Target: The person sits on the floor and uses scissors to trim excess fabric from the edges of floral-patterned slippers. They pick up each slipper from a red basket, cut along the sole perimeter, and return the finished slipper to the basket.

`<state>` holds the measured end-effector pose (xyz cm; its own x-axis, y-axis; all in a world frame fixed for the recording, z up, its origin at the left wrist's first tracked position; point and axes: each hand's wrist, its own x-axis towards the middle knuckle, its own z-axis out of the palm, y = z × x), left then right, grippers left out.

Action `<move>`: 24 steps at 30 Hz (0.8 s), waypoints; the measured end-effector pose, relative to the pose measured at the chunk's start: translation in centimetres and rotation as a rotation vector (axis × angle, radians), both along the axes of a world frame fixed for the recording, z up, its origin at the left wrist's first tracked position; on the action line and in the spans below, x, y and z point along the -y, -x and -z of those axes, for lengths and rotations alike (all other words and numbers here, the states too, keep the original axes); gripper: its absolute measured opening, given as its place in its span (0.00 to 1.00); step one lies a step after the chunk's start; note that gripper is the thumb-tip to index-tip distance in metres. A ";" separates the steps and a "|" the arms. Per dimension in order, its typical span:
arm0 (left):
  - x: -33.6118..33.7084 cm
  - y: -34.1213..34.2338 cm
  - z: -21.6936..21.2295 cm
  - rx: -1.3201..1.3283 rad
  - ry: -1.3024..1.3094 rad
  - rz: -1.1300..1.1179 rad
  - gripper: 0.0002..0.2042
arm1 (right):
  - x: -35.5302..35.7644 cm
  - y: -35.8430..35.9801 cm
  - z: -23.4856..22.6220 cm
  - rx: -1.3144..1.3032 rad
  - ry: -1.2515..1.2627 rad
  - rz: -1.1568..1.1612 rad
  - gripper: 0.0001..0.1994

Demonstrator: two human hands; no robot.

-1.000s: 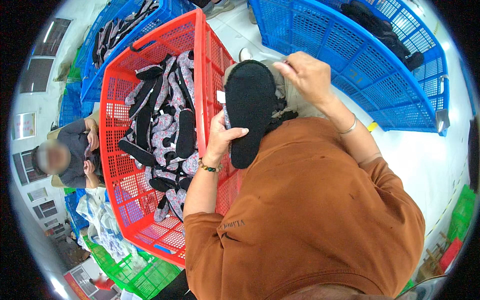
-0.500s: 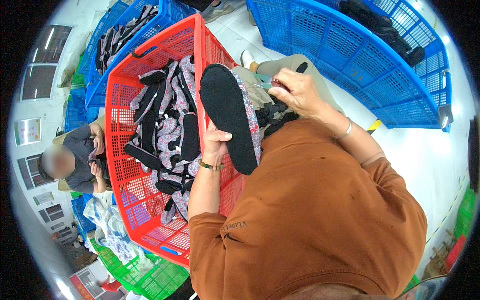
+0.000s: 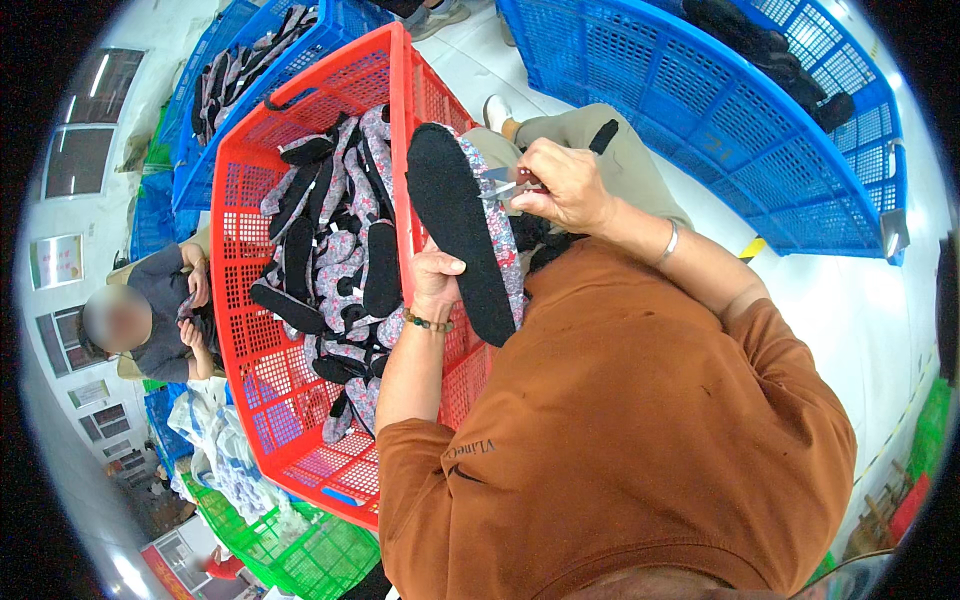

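A slipper (image 3: 458, 230) with a black fuzzy sole and a grey-pink floral upper stands on end in front of me, sole facing up toward me. My left hand (image 3: 437, 283) grips its left side near the lower half, thumb on the sole and the other fingers hidden behind. In my right hand (image 3: 568, 188) are small thread snips (image 3: 500, 187), their blades at the slipper's floral right edge. Whether the blades touch the fabric I cannot tell. Dark cloth bits (image 3: 545, 245) lie on my lap below the right hand.
A red mesh crate (image 3: 240, 300) at my left holds many similar slippers (image 3: 340, 250). Blue crates (image 3: 690, 120) with dark items stand ahead on the right, another blue crate (image 3: 250, 95) at far left. A seated co-worker (image 3: 165, 310) is beyond the red crate, near a green crate (image 3: 300, 550).
My right hand has moved left with the snips, bringing the blades from beside the slipper to its floral edge. The slipper has shifted only slightly in my left hand.
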<state>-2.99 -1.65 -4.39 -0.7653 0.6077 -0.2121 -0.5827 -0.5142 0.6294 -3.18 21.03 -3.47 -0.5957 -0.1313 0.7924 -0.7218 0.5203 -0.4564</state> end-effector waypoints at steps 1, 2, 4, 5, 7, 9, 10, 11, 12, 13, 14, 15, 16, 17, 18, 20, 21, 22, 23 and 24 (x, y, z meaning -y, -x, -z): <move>0.1 0.0 0.1 0.002 -0.016 0.012 0.43 | 0.1 0.1 -0.2 -0.019 -0.008 0.006 0.21; 0.2 0.0 0.2 0.003 -0.029 0.014 0.43 | 0.2 0.1 -0.4 -0.037 -0.017 0.011 0.21; 0.3 -0.1 0.4 0.002 -0.055 0.019 0.42 | 0.2 0.1 -0.4 -0.057 -0.017 0.021 0.21; 0.3 0.0 0.4 0.013 -0.051 0.025 0.42 | 0.1 0.0 -0.1 -0.058 -0.008 0.027 0.22; 0.2 0.1 0.6 0.036 -0.043 0.038 0.41 | 0.2 0.0 0.0 -0.059 0.003 0.029 0.22; 0.2 0.2 0.7 0.024 -0.024 0.024 0.41 | 0.5 -0.1 -0.2 -0.060 0.010 0.026 0.22; 0.0 0.2 0.4 0.023 -0.035 0.043 0.41 | 0.7 0.0 -0.5 -0.057 0.008 0.025 0.21; -0.2 0.1 0.2 0.023 -0.046 0.063 0.41 | 0.8 0.1 -0.9 -0.054 0.006 0.025 0.21; -0.3 0.1 0.2 0.016 -0.055 0.058 0.41 | 0.8 0.2 -1.1 -0.052 0.005 0.025 0.20; -0.3 0.1 0.3 0.008 -0.066 0.048 0.41 | 0.8 0.3 -0.9 -0.017 0.014 0.045 0.19; -0.4 0.0 0.3 0.000 -0.076 0.038 0.42 | 0.8 0.5 -0.7 0.018 0.023 0.066 0.18; -0.4 0.0 0.3 0.013 -0.061 0.012 0.42 | 0.7 0.5 -0.5 0.054 0.032 0.086 0.17; -0.3 0.0 0.3 0.028 -0.044 -0.015 0.42 | 0.5 0.5 -0.7 0.143 0.017 0.132 0.15; -0.3 0.0 0.3 0.043 -0.028 -0.042 0.42 | 0.3 0.5 -0.5 0.243 0.035 0.141 0.15; -0.2 0.1 0.2 0.030 -0.014 -0.031 0.43 | 0.0 0.6 -0.3 0.344 0.053 0.150 0.16; -0.1 0.0 0.5 -0.005 -0.015 -0.057 0.43 | -0.2 0.4 0.2 0.460 0.100 0.163 0.16; -0.1 0.1 0.7 -0.021 -0.015 -0.071 0.43 | -0.2 0.4 0.3 0.494 0.136 0.107 0.16; -0.4 0.2 0.5 -0.009 -0.018 -0.041 0.43 | -0.4 0.1 0.3 0.535 0.164 0.060 0.16; -0.3 0.1 0.3 0.013 -0.017 -0.022 0.43 | -0.4 -0.5 0.4 0.588 0.193 0.003 0.16; 0.0 0.3 0.8 0.026 -0.017 0.002 0.42 | 0.0 -0.8 0.2 0.548 0.249 -0.070 0.16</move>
